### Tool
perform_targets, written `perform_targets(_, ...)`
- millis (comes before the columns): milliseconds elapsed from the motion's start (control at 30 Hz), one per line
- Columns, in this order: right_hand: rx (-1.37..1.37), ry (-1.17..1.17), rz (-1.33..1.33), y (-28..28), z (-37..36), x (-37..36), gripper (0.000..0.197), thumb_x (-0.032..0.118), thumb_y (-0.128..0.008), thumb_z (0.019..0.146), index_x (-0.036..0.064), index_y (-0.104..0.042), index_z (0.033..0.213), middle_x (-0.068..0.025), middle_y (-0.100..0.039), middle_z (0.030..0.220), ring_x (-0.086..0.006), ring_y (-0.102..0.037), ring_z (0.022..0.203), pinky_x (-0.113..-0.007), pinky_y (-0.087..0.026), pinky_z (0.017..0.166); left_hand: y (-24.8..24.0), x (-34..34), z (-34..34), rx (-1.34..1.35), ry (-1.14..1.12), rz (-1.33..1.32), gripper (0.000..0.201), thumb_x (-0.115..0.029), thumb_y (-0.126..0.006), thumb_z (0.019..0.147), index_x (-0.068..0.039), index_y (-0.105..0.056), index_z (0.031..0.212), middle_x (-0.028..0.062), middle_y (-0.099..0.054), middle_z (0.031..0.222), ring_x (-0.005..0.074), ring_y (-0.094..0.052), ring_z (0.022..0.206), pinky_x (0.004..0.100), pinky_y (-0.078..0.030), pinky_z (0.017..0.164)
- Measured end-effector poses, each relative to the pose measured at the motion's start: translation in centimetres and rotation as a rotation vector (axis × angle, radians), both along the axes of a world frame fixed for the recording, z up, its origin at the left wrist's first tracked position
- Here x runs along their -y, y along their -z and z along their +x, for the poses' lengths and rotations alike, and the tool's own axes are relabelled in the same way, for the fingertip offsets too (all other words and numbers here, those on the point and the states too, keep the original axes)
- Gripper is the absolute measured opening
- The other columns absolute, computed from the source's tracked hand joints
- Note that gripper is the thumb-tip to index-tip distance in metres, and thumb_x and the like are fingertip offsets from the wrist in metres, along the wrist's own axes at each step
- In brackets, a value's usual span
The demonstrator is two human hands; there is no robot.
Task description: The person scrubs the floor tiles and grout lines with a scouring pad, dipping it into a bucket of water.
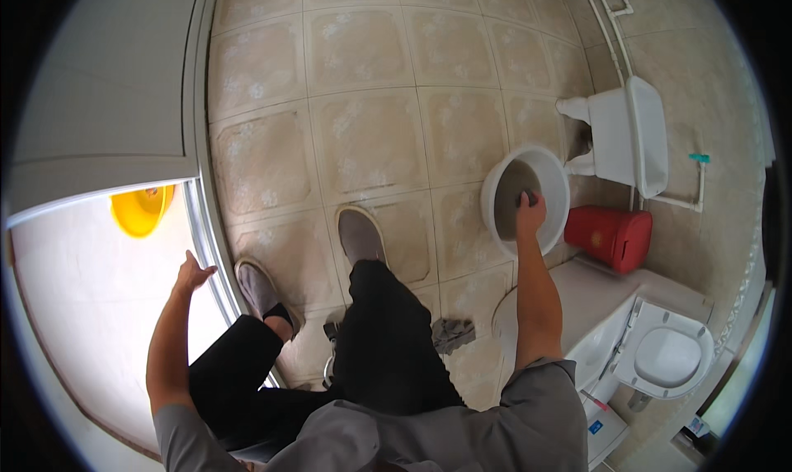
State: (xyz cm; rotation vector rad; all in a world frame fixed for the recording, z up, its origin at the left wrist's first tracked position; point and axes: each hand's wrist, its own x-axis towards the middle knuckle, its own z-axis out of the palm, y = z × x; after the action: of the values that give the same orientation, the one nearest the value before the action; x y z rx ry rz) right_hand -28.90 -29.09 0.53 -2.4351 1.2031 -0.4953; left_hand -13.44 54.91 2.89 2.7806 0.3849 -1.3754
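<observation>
My right hand reaches into a white round basin on the tiled floor, which holds murky grey water. Its fingers are closed around a small dark object, whose kind I cannot make out. Off to the left, my left hand holds nothing, with its fingers apart. It is beside the metal frame of a doorway, close to my left shoe; whether it touches the frame I cannot tell.
A red bin stands right of the basin, below a white pedestal sink. At lower right is a white toilet. A grey cloth lies on the floor by my right leg. Past the doorway sits a yellow basin.
</observation>
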Motion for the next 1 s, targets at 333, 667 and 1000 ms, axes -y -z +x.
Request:
perform_targets(333, -0.631, -0.130, -0.141, 4.1, -3.0, 6.4, 0.023, 0.012, -0.072, 0.081, -0.0002, -0.072, 0.100, -0.0196, -0.073, 0.092, -0.0342, -0.071, 0.079, -0.045, -0.058, 0.072, 7.3, 1.7, -0.2, 0.517, -0.714, -0.309, 0.097, -0.045, -0.080, 0.084, 0.003, -0.030, 0.152, 0.0250, -0.048, 0.145, 0.0359, -0.050, 0.132, 0.0417, -0.041, 0.111)
perform_targets(667, -0.389, 0.350, 0.448, 8.1, -3.3, 7.2, 0.022, 0.006, -0.070, 0.080, -0.0053, -0.069, 0.099, -0.0196, -0.069, 0.082, -0.0278, -0.069, 0.070, -0.041, -0.054, 0.048, 8.8, 3.3, 3.5, 0.583, -0.697, 0.007, 0.101, -0.066, -0.068, 0.084, -0.015, -0.023, 0.158, 0.0201, -0.023, 0.161, 0.0477, -0.018, 0.148, 0.0601, -0.025, 0.118)
perform_targets(1000, -0.564, 0.275, 0.047, 1.8, -1.6, 7.6, 0.030, 0.008, -0.070, 0.079, -0.0095, -0.068, 0.103, -0.0267, -0.070, 0.097, -0.0410, -0.067, 0.085, -0.048, -0.053, 0.080, 10.1, 5.7, 4.9, 0.699, -1.187, 0.234, 0.070, -0.063, -0.029, 0.101, -0.024, -0.031, 0.158, 0.0106, -0.026, 0.165, 0.0328, -0.022, 0.152, 0.0666, -0.019, 0.115)
